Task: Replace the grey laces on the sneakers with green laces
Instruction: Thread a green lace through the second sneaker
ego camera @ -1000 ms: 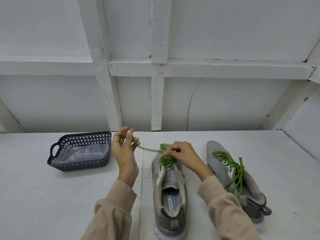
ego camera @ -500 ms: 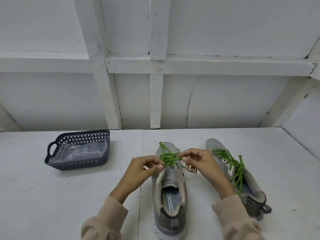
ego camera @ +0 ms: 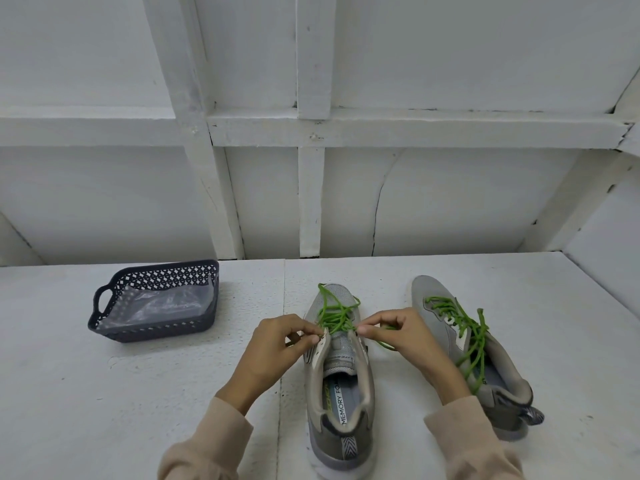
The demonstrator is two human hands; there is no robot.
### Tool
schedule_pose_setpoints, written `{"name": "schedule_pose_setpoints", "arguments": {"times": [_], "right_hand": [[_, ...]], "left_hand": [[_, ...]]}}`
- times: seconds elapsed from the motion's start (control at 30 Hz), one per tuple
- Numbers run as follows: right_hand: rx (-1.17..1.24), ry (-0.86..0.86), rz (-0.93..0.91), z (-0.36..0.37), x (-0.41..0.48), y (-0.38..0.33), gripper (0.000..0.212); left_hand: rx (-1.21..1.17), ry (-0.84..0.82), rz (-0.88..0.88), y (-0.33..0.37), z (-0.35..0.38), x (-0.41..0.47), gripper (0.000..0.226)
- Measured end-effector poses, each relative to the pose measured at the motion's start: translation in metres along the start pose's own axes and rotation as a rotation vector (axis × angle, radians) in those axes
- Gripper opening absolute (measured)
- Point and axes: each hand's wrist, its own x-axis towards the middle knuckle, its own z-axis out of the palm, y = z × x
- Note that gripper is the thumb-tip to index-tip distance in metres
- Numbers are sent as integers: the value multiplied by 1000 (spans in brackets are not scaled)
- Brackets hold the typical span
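Basket [ego camera: 156, 328] of dark perforated plastic is seen at the left of the white table [ego camera: 104, 393], and a crumpled clear plastic bag [ego camera: 166, 301] is held inside it. Further right, the left hand [ego camera: 277, 344] is curled, its thumb and forefinger pinched on the green lace [ego camera: 334, 311] at the left edge of the middle sneaker [ego camera: 341, 386]. That grey shoe is set upright, toe pointed away, with the lace crossed loosely over its front eyelets. On the opposite edge the same lace is pinched by the right hand [ego camera: 398, 336]. At the far right a second sneaker [ego camera: 433, 306] is placed, threaded with another green lace [ego camera: 464, 323] whose ends are draped over its opening.
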Motion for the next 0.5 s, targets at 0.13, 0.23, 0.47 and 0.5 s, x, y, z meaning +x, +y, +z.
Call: {"name": "schedule_pose_setpoints", "arguments": {"times": [0.13, 0.23, 0.47, 0.5], "right_hand": [[-6, -31, -23, -5, -3, -4, 7], [-26, -49, -26, -7, -5, -8, 8], [-48, -19, -20, -7, -8, -12, 8], [-49, -16, -18, -7, -8, -11, 8]], "left_hand": [[107, -25, 37, -1, -1, 1, 13], [224, -52, 63, -1, -4, 5, 13], [512, -193, 147, 23, -17, 23, 10], [548, -209, 165, 25, -17, 25, 11]]}}
